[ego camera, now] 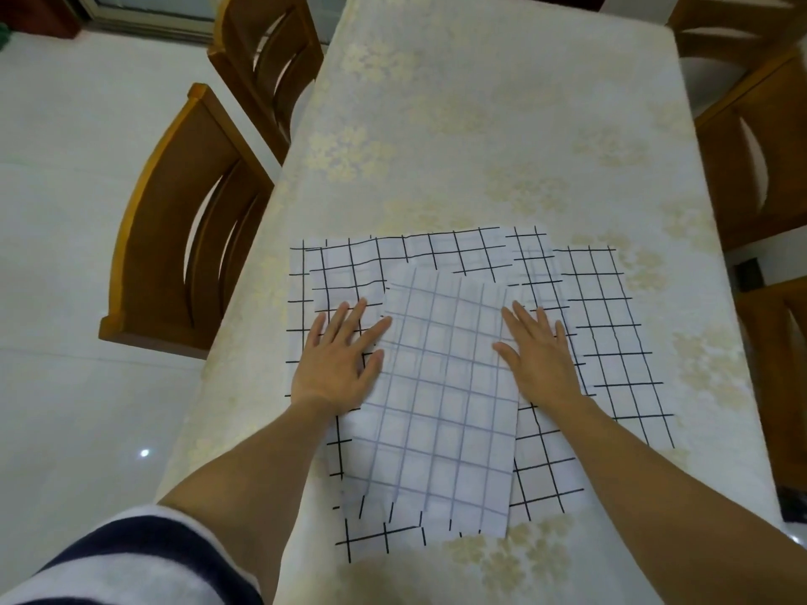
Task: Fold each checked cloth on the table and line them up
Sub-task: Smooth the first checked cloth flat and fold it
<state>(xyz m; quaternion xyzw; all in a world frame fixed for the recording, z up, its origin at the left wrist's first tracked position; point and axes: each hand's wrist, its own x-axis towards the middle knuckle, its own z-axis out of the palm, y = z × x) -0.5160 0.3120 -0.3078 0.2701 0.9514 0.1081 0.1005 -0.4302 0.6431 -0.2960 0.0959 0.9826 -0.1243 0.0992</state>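
Observation:
A folded checked cloth (441,408), white with pale grey-blue lines, lies on top of a pile near the table's front. My left hand (338,358) rests flat on its left edge with fingers spread. At the cloth's right edge my right hand (539,353) lies flat as well. Beneath it lie other white cloths with bold black checks: one (393,259) spreads to the back and left, another (611,325) sticks out to the right. How many cloths are in the pile I cannot tell.
The table (480,124) wears a cream floral tablecloth. Two wooden chairs (183,220) stand along its left side and more chairs (751,159) along its right. White tiled floor lies to the left.

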